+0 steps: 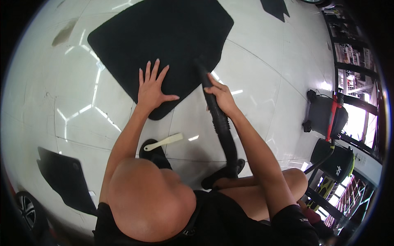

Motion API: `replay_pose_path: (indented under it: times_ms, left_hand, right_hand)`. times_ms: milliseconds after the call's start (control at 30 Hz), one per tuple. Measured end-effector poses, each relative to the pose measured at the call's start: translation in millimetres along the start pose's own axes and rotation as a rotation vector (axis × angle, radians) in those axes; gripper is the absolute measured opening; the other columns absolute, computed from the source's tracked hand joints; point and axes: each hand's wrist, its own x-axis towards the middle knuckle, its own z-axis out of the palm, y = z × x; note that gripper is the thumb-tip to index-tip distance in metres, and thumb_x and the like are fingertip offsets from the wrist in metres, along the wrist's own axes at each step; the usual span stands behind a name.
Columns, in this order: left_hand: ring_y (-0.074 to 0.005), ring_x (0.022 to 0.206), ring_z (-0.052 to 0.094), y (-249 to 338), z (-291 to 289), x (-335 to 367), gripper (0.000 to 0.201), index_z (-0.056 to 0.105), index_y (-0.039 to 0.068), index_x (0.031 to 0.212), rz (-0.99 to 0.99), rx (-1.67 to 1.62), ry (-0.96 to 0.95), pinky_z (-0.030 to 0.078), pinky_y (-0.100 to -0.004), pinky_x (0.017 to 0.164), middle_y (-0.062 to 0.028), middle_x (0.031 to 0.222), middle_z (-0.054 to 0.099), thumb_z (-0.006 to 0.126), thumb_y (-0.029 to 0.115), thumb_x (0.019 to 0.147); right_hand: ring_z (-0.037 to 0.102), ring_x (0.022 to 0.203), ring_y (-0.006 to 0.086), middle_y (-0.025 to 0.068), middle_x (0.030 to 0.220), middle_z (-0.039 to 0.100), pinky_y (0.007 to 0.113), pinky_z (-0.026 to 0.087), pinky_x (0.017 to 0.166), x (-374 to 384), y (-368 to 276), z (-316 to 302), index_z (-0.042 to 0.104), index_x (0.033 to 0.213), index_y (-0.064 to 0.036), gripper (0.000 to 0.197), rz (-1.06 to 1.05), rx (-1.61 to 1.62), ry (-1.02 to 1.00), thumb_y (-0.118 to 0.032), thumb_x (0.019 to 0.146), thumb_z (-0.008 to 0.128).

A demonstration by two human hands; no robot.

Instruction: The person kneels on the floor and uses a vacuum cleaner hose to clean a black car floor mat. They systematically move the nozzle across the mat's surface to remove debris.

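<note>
A large black car floor mat (164,33) lies flat on the pale glossy floor in front of me. On its near part my left hand (152,88) rests palm down, fingers spread. My right hand (221,95) is wrapped round a black vacuum hose wand (211,98). The wand's far end touches or hovers just over the mat's right side; its tip blends into the black surface. From my hand a ribbed hose (223,131) runs back toward my right foot. A cream-handled brush (164,141) lies across my left shoe, its head at the right.
Another black mat (67,178) lies at the left, near a car wheel (26,209). Part of a further mat (276,9) shows at the far right. A dark wheeled machine with a red handle (331,119) and a black-and-green container (334,160) stand at the right, beside shelving (355,69).
</note>
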Motion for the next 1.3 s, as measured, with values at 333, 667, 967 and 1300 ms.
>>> replay_pose_path:
  times_ms: [333,667,967,1300]
  left_hand:
    - [-0.0420,0.169,0.015,1,6,17,0.130,0.040,0.026,0.172,-0.020,0.043,-0.021,0.013,-0.0673,0.135,-0.0120,0.184,0.019,0.090,0.078,0.063]
    - [-0.0328,0.170,0.017,-8,-26,-23,0.140,0.042,0.031,0.170,0.051,-0.022,-0.247,0.013,-0.0616,0.138,-0.0040,0.184,0.022,0.104,0.054,0.047]
    - [-0.0348,0.169,0.019,-2,-18,-19,0.136,0.044,0.028,0.169,0.063,-0.036,-0.213,0.015,-0.0627,0.137,-0.0058,0.183,0.024,0.102,0.058,0.050]
    - [-0.0344,0.169,0.019,-7,-20,-28,0.136,0.043,0.025,0.170,0.085,-0.018,-0.193,0.015,-0.0612,0.137,-0.0070,0.183,0.025,0.100,0.063,0.052]
  right_hand:
    - [0.064,0.064,0.0186,0.0091,0.095,0.066,0.036,0.062,0.054,-17,2,-33,0.050,0.168,-0.0169,0.076,-0.123,0.105,0.005,-0.017,0.094,0.067]
    - [0.067,0.128,0.0314,0.0201,0.152,0.066,0.037,0.051,0.116,-34,69,46,0.048,0.169,-0.0141,0.079,-0.309,-0.359,-0.025,-0.015,0.093,0.069]
    - [0.051,0.153,0.0373,0.0204,0.164,0.057,0.044,0.036,0.129,-42,74,51,0.049,0.168,-0.0140,0.078,-0.214,-0.145,-0.085,-0.012,0.093,0.071]
    - [0.073,0.090,0.0254,0.0158,0.111,0.077,0.036,0.059,0.096,-49,61,32,0.047,0.169,-0.0143,0.077,-0.241,-0.566,0.085,-0.011,0.095,0.069]
